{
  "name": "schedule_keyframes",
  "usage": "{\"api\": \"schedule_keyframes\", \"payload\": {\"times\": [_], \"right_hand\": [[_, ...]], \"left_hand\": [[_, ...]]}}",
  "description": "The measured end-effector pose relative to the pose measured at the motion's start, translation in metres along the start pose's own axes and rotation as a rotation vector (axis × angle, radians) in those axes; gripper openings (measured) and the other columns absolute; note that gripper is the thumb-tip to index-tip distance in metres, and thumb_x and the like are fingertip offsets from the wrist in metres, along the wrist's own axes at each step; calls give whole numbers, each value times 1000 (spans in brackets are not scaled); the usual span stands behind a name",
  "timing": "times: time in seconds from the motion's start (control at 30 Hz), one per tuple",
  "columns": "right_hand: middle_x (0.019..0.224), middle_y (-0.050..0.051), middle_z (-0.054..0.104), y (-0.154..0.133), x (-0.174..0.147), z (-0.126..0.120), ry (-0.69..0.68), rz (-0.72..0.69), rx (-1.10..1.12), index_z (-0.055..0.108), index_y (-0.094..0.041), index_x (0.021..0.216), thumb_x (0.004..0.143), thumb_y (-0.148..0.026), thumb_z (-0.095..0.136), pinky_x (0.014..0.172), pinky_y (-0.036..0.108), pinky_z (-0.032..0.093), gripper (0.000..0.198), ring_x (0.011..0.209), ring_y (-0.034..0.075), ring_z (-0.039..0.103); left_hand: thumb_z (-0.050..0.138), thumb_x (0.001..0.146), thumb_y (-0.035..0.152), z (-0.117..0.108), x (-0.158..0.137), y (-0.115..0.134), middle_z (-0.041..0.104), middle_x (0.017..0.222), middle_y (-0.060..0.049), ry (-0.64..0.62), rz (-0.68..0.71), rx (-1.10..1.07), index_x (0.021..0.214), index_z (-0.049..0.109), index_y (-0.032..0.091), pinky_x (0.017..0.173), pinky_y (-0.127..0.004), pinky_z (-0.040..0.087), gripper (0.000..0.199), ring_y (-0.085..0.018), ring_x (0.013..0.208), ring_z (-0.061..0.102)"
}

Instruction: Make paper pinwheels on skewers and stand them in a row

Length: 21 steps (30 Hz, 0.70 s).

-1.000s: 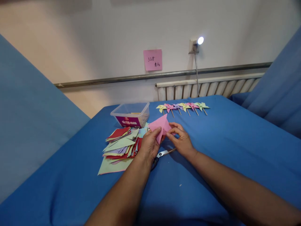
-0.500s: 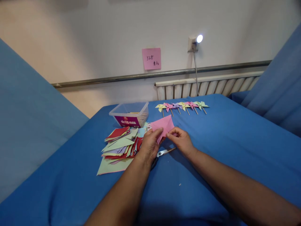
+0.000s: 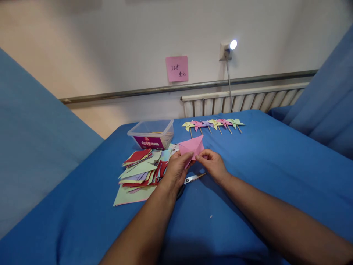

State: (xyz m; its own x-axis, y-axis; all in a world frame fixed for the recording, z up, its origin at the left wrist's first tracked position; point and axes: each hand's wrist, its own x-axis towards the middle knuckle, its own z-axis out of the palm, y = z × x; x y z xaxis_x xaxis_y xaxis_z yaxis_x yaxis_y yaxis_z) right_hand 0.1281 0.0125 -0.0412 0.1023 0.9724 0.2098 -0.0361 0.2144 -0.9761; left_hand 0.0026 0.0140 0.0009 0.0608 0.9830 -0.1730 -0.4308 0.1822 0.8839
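Note:
A pink paper square [image 3: 194, 144] with crease or cut lines is held up between my two hands. My left hand [image 3: 178, 165] is closed on its left side, thumb on top. At its lower right edge, my right hand [image 3: 211, 162] pinches the paper between thumb and fingertips. Below the hands lie scissors [image 3: 189, 179] with dark handles, largely hidden by my left wrist, and a thin wooden stick [image 3: 202, 175] beside the blade. To the left rests a stack of coloured paper [image 3: 140, 173] in red, green, yellow and purple.
Behind the stack stands a clear plastic box [image 3: 149, 129] with wooden sticks inside. Several paper pinwheels [image 3: 212, 124] on sticks lie in a row at the back of the blue-covered table [image 3: 261, 158]. A radiator [image 3: 248, 97] and wall socket [image 3: 224, 51] are beyond.
The pink paper has tilted and turned slightly in my hands, with its right side drawn inward. Both hands keep their hold and have barely shifted.

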Motion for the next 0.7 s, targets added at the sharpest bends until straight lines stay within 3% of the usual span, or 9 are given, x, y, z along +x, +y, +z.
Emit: {"api": "schedule_keyframes", "payload": {"times": [0.33, 0.53, 0.7], "right_hand": [[58, -3, 49, 3, 1, -1, -20, -40, -64, 60, -20, 60, 69, -44, 67, 54, 26, 32, 27, 56, 12, 39], [69, -1, 55, 3, 0, -1, -88, -80, -90, 65, -19, 67, 72, -41, 66, 62, 26, 38, 23, 63, 13, 47], [83, -1, 54, 2, -1, 1, -81, -233, -201, 63, -20, 78, 66, -28, 72, 75, 28, 42, 17, 79, 15, 52]], "left_hand": [[79, 57, 22, -2, 2, -4, 69, 73, -4, -13, 13, 29, 83, 67, 11, 64, -25, 48, 31, -13, 61, 61], [79, 55, 21, -3, 3, -4, 68, 71, -4, 17, 36, 36, 83, 66, 10, 61, -25, 49, 33, -13, 60, 60], [76, 56, 15, -2, 2, -2, 65, 66, -1, 64, -54, -10, 80, 64, 12, 55, -21, 46, 27, -12, 58, 59]]}}
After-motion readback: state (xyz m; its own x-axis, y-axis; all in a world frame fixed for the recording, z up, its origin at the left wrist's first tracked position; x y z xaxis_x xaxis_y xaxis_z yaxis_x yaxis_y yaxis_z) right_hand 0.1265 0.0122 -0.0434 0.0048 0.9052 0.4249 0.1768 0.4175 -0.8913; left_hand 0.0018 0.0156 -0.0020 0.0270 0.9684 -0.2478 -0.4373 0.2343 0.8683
